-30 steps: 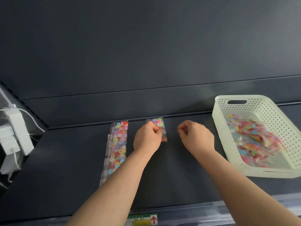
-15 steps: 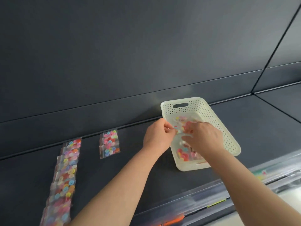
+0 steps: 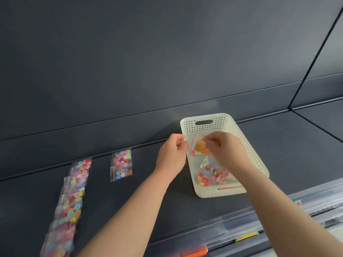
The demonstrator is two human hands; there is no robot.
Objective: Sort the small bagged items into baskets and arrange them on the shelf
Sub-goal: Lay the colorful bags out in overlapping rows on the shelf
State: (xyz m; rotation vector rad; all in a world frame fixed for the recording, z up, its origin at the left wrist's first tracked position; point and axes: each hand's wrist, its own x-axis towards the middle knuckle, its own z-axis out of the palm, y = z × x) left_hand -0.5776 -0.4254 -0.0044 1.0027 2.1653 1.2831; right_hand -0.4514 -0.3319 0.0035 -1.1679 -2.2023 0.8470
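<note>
Lifting one bag of buttons [image 3: 199, 148] above the far half of the cream perforated basket [image 3: 250, 145], well clear of its floor. Pinching the bag's left edge, by the red zip strip, with the curled fingers of the left hand [image 3: 172, 154]. Pinching its right side with the fingertips of the right hand [image 3: 226, 149]. Holding from both sides, probably, to stretch the limp plastic flat and read the colours before choosing a spot. Keeping it over the basket too, and so losing nothing onto the shelf [image 3: 297, 145] in case of a slip.

Leaving a loose heap of further bags [image 3: 213, 176] at the near end of the basket, tumbled over one another, not yet sorted. Keeping the basket close to the back wall [image 3: 167, 52], right of centre, within easy reach of both arms.

Showing the laid-out work off to the left: a short stack of bags [image 3: 121, 166] at the far edge of the shelf, overlapping like tiles. Further left, a long row of bags [image 3: 72, 197] running from far to near in the same overlap. Pointing, by that pattern, to the short stack as the likely home for the bag in hand. Risking a slide with such slippery plastic, so calling for a gentle set-down.
</note>
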